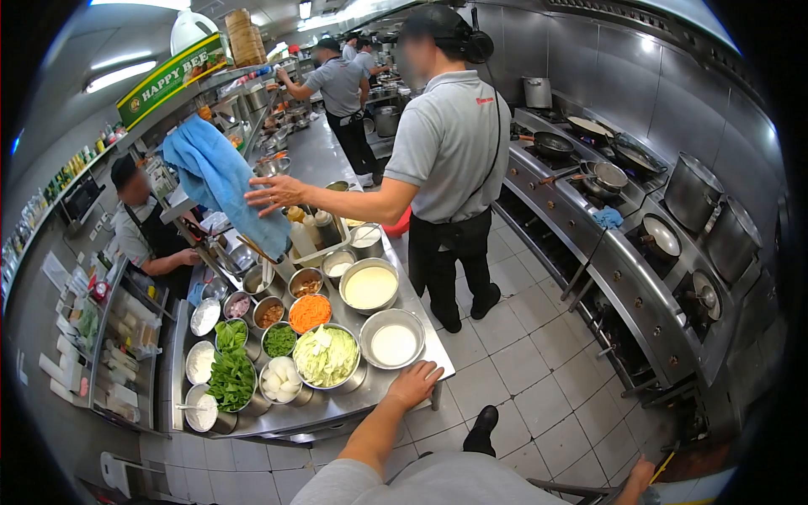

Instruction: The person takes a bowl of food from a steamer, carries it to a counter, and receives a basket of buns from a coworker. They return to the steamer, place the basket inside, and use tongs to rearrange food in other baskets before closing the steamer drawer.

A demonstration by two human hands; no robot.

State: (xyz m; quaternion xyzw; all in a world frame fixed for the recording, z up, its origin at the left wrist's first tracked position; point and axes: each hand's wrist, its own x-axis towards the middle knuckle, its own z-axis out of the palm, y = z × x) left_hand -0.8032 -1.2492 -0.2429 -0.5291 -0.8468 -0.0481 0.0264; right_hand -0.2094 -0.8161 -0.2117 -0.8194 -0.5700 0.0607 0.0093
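My left hand [412,384] lies flat on the corner of the steel worktable [437,360], fingers stretched out and holding nothing. Just beyond its fingertips stands a steel bowl of white liquid [393,342]. Beside that are a pot of shredded cabbage [326,356], a container of shredded carrot [310,313] and a pot of pale yellow liquid [370,287]. Far off at the lower right, my right hand [640,476] hangs low near a thin yellow strip [663,465]. Its fingers are mostly hidden.
A co-worker [459,143] stands across the table corner, one arm stretched toward a hanging blue towel [220,172]. Along the right runs a stove [619,276] with pans and tall pots. Leafy greens [231,379] and white powder [202,412] fill containers at the left. Tiled floor [539,362] lies between.
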